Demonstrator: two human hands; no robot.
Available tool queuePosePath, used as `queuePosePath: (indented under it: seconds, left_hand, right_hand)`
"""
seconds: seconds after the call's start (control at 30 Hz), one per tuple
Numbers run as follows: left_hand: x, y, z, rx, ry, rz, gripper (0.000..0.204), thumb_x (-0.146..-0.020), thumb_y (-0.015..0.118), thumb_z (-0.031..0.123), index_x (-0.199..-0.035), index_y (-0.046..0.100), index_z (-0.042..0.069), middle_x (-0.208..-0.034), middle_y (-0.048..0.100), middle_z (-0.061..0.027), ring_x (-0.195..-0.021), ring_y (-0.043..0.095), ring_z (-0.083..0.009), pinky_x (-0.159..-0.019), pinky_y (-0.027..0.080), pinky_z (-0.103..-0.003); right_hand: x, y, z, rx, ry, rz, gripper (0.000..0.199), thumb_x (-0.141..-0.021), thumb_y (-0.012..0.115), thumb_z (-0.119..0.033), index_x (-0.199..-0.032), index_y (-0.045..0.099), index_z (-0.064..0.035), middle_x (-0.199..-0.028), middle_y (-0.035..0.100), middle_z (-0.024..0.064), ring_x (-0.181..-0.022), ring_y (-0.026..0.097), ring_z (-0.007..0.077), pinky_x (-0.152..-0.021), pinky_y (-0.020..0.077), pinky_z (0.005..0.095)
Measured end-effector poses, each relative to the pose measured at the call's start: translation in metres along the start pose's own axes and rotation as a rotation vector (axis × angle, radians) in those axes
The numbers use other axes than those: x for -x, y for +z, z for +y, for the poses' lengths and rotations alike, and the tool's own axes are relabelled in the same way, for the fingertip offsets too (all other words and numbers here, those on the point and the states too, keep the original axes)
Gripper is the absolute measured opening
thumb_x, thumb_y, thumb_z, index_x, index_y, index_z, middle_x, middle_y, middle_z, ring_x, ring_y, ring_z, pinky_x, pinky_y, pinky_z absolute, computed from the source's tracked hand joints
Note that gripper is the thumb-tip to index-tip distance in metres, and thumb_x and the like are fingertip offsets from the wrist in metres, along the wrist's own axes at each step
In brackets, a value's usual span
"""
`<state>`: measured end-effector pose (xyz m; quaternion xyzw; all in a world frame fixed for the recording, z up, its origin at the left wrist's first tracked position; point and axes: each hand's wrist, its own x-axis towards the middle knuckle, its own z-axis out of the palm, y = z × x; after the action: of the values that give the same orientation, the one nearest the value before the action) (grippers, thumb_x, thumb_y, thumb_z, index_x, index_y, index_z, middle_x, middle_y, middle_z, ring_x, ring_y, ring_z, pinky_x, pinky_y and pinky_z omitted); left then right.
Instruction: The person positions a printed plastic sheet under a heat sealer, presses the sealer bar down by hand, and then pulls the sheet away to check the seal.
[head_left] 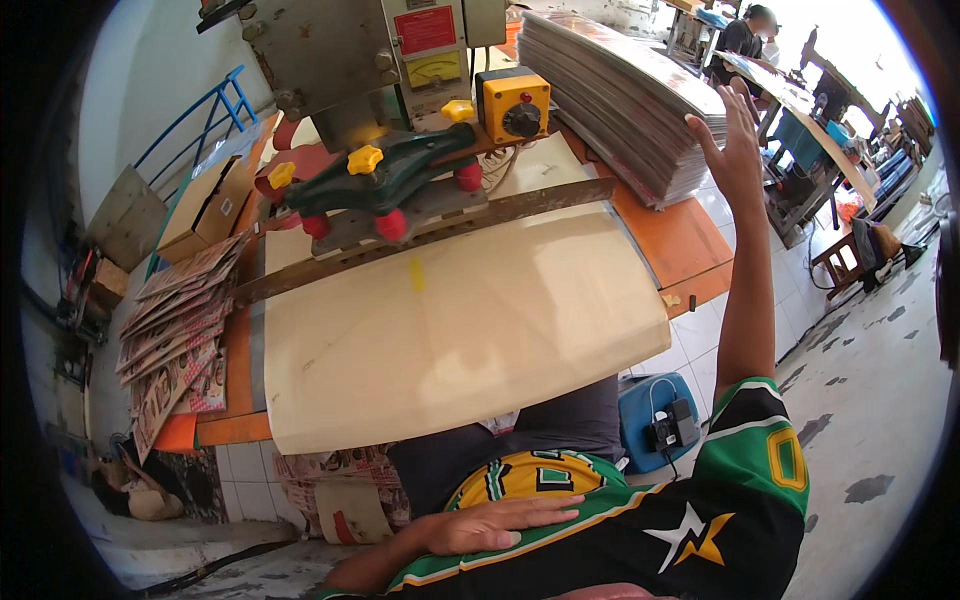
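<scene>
My right arm reaches far out to the right, and my right hand [736,145] is open with its fingers stretched upward. It appears beside the near end of a tall stack of flat sheets [620,100]; whether it touches the stack I cannot tell. Across my body lies my left hand [490,525], flat and open against the green and black jersey [640,530], holding nothing. A large cream sheet [470,330] covers the worktable in front of me, its near edge hanging over my lap. Along its far side runs a long metal bar [440,240].
Behind the bar stands a press machine [330,60] with a dark green clamp [385,170], yellow knobs and red feet. An orange control box [513,105] sits beside it. Printed cardboard pieces [175,330] and an open carton [205,210] are at left. A person [740,45] sits at far right.
</scene>
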<state>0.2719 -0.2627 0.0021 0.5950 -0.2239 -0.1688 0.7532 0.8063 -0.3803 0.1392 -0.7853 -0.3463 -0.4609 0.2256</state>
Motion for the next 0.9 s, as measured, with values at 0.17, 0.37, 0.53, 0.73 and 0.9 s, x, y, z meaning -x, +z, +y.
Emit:
queuePosePath:
  seconds: [0.17, 0.37, 0.53, 0.73, 0.9]
  left_hand:
    - [0.022, -0.004, -0.018, -0.389, -0.178, 0.215, 0.057, -0.11, 0.032, 0.043, -0.155, 0.045, 0.011, -0.159, 0.04, -0.0145, -0.148, 0.036, -0.033, -0.12, 0.024, -0.051]
    - [0.058, 0.016, 0.003, -0.591, -0.679, 0.431, 0.041, -0.11, 0.043, 0.036, -0.139, 0.053, 0.008, -0.118, 0.064, -0.0173, -0.107, 0.063, -0.0329, -0.096, 0.048, -0.041]
    - [0.112, 0.015, 0.007, -0.107, -0.766, 0.229, 0.037, -0.11, 0.047, 0.033, -0.134, 0.049, 0.004, -0.103, 0.065, -0.0195, -0.092, 0.067, -0.0301, -0.082, 0.05, -0.041]
    - [0.114, 0.007, -0.004, -0.154, -0.818, 0.266, 0.039, -0.109, 0.052, 0.033, -0.134, 0.047, 0.003, -0.106, 0.067, -0.0179, -0.099, 0.067, -0.026, -0.085, 0.051, -0.041]
    - [0.1, 0.016, 0.009, -0.287, -0.877, 0.419, 0.039, -0.109, 0.055, 0.032, -0.133, 0.048, 0.003, -0.113, 0.062, -0.0112, -0.105, 0.062, -0.0191, -0.09, 0.05, -0.034]
  right_hand:
    - [-0.004, 0.009, 0.002, -0.118, 0.043, -0.109, 0.046, -0.099, 0.065, -0.042, -0.125, 0.066, -0.0045, -0.124, 0.069, 0.0183, -0.118, 0.064, 0.0376, -0.101, 0.0491, 0.0463]
    - [-0.006, 0.011, -0.014, 0.079, 0.011, -0.092, 0.025, -0.1, 0.062, -0.027, -0.109, 0.065, -0.0042, -0.106, 0.07, 0.0155, -0.105, 0.066, 0.0345, -0.089, 0.0534, 0.046]
    - [-0.008, 0.013, -0.022, 0.175, -0.054, -0.071, 0.015, -0.095, 0.065, -0.016, -0.107, 0.064, -0.0067, -0.103, 0.069, 0.0114, -0.102, 0.066, 0.0323, -0.09, 0.0515, 0.046]
    - [-0.012, 0.006, -0.023, 0.125, -0.11, -0.039, 0.025, -0.081, 0.072, -0.003, -0.105, 0.065, -0.0092, -0.101, 0.066, 0.0071, -0.101, 0.064, 0.0292, -0.093, 0.05, 0.0443]
    - [-0.009, -0.028, -0.025, 0.097, -0.147, -0.017, 0.024, -0.082, 0.075, -0.007, -0.105, 0.074, -0.0147, -0.096, 0.066, 0.0039, -0.101, 0.064, 0.0252, -0.093, 0.0493, 0.042]
